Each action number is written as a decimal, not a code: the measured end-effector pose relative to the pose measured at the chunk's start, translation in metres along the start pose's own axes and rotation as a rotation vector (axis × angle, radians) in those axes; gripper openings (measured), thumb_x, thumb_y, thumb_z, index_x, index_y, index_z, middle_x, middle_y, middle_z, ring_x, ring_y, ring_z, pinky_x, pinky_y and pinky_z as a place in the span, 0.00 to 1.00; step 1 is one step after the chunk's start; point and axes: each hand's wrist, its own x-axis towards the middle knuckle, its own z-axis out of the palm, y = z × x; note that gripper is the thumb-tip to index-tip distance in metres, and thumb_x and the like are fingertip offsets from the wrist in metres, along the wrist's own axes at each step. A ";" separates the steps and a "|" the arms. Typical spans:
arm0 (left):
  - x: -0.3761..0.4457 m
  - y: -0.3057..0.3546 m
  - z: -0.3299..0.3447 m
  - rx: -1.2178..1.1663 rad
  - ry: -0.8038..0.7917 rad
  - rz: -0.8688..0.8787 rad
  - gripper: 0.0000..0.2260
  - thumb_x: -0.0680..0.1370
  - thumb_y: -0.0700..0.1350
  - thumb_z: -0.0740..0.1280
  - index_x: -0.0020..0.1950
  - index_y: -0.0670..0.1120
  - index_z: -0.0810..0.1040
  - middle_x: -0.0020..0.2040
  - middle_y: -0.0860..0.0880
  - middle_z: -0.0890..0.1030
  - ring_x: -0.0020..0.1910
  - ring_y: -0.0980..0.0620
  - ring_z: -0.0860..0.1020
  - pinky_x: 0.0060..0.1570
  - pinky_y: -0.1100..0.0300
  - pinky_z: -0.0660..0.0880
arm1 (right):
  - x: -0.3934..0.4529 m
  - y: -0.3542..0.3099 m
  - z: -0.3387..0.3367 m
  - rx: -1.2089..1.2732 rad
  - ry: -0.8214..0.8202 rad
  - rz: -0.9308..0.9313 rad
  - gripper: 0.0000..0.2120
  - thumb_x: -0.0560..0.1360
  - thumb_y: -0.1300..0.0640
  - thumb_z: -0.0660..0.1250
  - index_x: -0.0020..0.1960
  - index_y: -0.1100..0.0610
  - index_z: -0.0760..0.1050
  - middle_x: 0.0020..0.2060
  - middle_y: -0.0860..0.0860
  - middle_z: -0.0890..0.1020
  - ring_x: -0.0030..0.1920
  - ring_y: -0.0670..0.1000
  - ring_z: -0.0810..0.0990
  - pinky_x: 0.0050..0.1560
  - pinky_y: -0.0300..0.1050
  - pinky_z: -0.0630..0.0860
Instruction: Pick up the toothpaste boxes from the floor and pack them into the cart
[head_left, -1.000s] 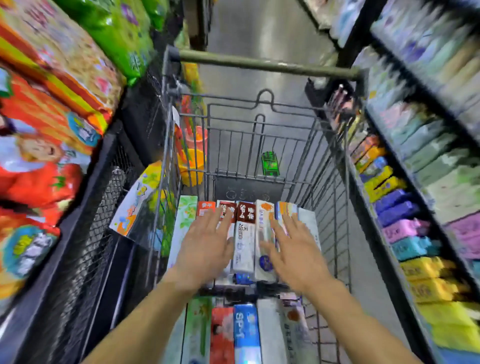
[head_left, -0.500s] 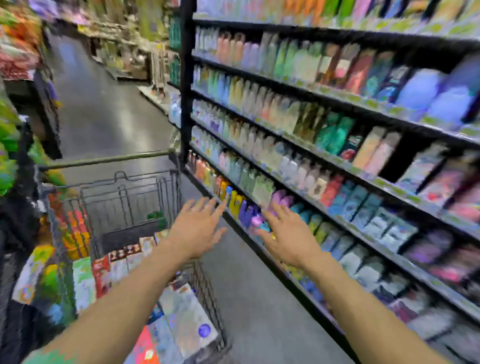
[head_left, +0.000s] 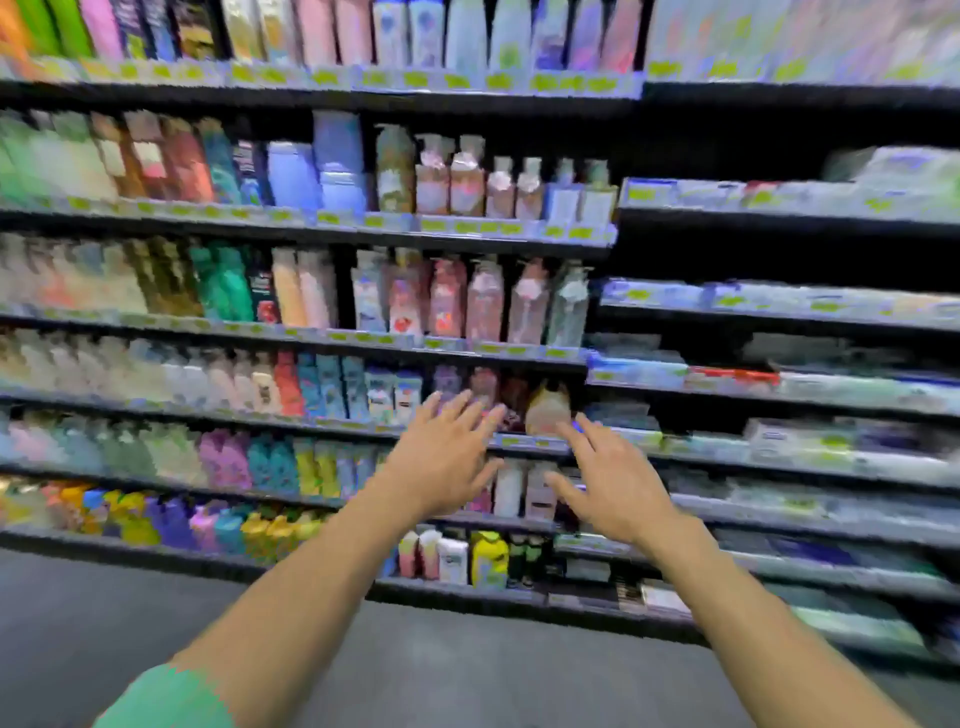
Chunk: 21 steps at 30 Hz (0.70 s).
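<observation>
I am holding both hands out in front of me with nothing in them. My left hand (head_left: 441, 467) is spreading its fingers straight and loose, palm down. My right hand (head_left: 610, 488) is doing the same just beside it, a small gap between the two. Neither one is touching anything; both are hanging in the air in front of the shelves (head_left: 467, 228).

The view is smeared, so I am reading little more than rows of bottles (head_left: 483, 306) standing upright on the far shelves and flat packs on the racks to the right. Near me, under my forearms, a strip of grey floor (head_left: 467, 665) is showing, and no toothpaste boxes are lying on the part I can see. The cart is out of view too.

So I cannot tell which way the boxes lie from my hands, how their long sides run, or which hand is nearer. I judge I need to look lower first.
</observation>
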 end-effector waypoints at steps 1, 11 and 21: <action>0.029 0.034 -0.001 -0.029 0.012 0.046 0.32 0.82 0.64 0.53 0.82 0.48 0.57 0.80 0.45 0.64 0.80 0.44 0.58 0.77 0.43 0.53 | -0.015 0.039 0.001 0.006 -0.002 0.061 0.43 0.74 0.28 0.41 0.82 0.52 0.52 0.81 0.55 0.57 0.79 0.57 0.58 0.77 0.54 0.58; 0.221 0.361 -0.032 -0.170 0.016 0.583 0.33 0.81 0.66 0.46 0.81 0.48 0.58 0.78 0.45 0.67 0.78 0.43 0.63 0.76 0.44 0.57 | -0.232 0.323 -0.003 -0.007 0.007 0.686 0.51 0.68 0.26 0.36 0.80 0.54 0.60 0.79 0.59 0.62 0.77 0.59 0.63 0.75 0.53 0.62; 0.266 0.624 -0.040 -0.338 0.062 1.024 0.34 0.80 0.67 0.45 0.80 0.50 0.59 0.77 0.47 0.68 0.75 0.44 0.65 0.74 0.43 0.59 | -0.444 0.416 0.014 -0.016 -0.078 1.287 0.48 0.69 0.27 0.35 0.80 0.51 0.58 0.78 0.57 0.63 0.75 0.59 0.66 0.74 0.53 0.64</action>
